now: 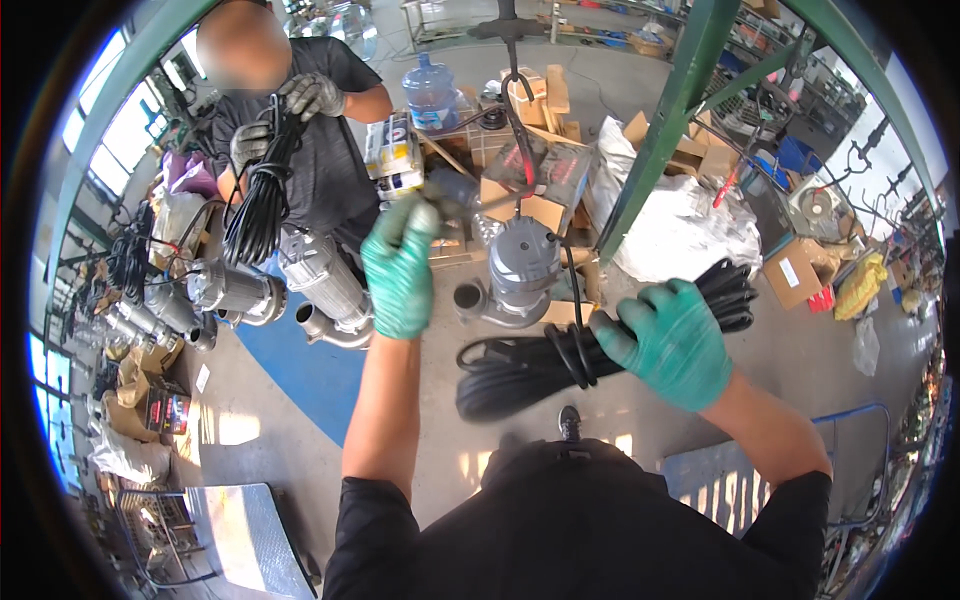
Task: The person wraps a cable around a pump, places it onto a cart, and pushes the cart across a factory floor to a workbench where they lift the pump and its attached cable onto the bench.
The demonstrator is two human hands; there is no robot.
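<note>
My right hand [672, 345], in a green glove, grips a bundled coil of black cable [520, 370]. A strand of the cable rises toward the grey submersible pump [524, 265], which hangs upright from a hook [522, 130] in front of me. My left hand [402, 270], also gloved in green, is raised left of the pump with its fingers curled. A blurred, thin dark piece [465, 207] reaches from these fingers toward the top of the pump; I cannot make out what it is.
At the left a co-worker in grey gloves holds another black cable coil [262, 200]. Further pumps [325, 280] hang in a row there. A green post [665, 130] slants down behind my right hand. White sacks [680, 225], cartons [795, 275] and a blue water jug [430, 92] stand beyond.
</note>
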